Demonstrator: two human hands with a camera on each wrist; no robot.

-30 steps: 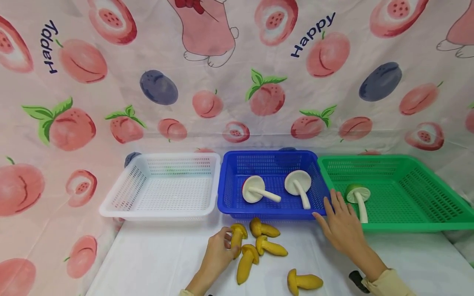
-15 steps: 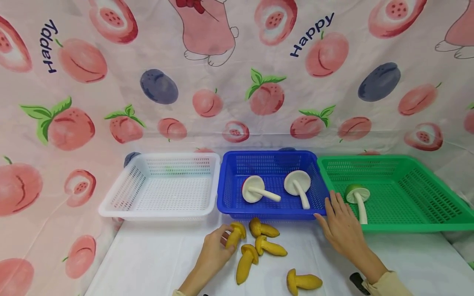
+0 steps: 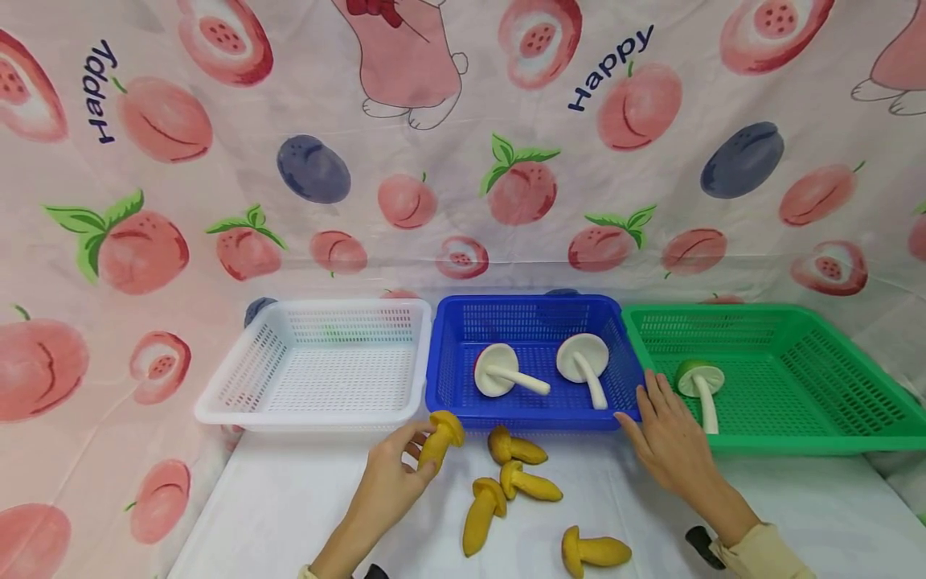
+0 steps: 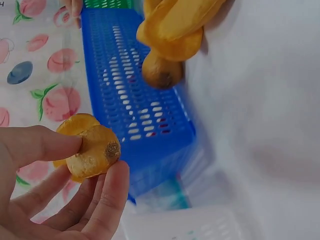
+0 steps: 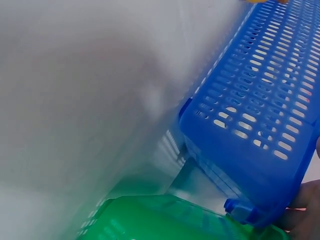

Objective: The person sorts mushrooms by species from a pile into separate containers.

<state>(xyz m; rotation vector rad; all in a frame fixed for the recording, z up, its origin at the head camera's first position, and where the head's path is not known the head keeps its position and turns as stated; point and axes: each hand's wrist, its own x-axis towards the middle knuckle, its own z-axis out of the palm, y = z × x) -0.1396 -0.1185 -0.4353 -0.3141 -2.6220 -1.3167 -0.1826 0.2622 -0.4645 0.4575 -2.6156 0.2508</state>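
Observation:
My left hand [image 3: 391,478] pinches a yellow toy mushroom [image 3: 441,438] between thumb and fingers, cap upward, in front of the gap between the white and blue baskets. In the left wrist view the mushroom's stem end [image 4: 102,152] faces the camera, with the thumb across its side. My right hand [image 3: 673,450] rests with fingers extended where the blue basket [image 3: 535,416] meets the green basket [image 3: 810,443]. Several more yellow mushrooms lie on the white table, among them a brown-capped mushroom [image 3: 517,447] and a lone mushroom [image 3: 596,552] nearer the front.
Left of the blue basket stands a white basket [image 3: 311,418]. Two white-stemmed mushrooms, one of them this left mushroom [image 3: 496,370], lie in the blue basket. A green-capped mushroom [image 3: 700,379] is in the green one. A fruit-print cloth [image 3: 405,265] hangs behind the baskets.
The left hand has lifted its yellow mushroom away from the group and carried it left and toward the baskets. My right hand has stayed at the basket edges.

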